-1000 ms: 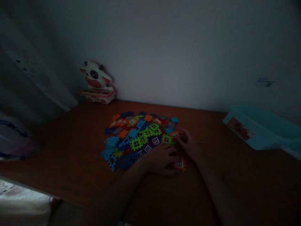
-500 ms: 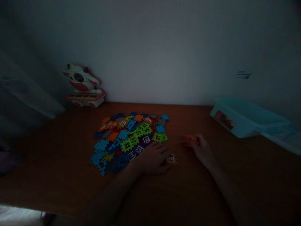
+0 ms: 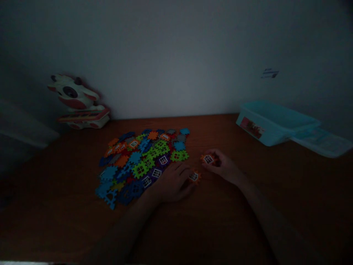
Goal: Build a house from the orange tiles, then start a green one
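Pinched in my right hand [image 3: 224, 167] is an orange toothed building piece [image 3: 209, 159] with a white window grid facing up. Close by on the left, a second orange window piece [image 3: 194, 177] sits between the thumb and fingers of my left hand [image 3: 174, 182], low over the table. Beside and behind my left hand spreads a pile of interlocking building pieces, among them green window pieces [image 3: 140, 169], purple pieces with white windows [image 3: 163, 160] and light blue ones [image 3: 109, 173]. My left forearm passes along the pile's near side. Dim light hides the exact finger contact.
A turquoise plastic box [image 3: 271, 127] stands at the back right, with a pale lid-like panel [image 3: 322, 141] beside it. A cow-shaped toy keyboard [image 3: 82, 114] is at the back left. The brown wooden table [image 3: 220, 224] meets a plain wall [image 3: 176, 62].
The view has swung slightly right. My right hand has come nearer to my left, and its orange piece now shows the white window. My left hand keeps its hold on the other piece.
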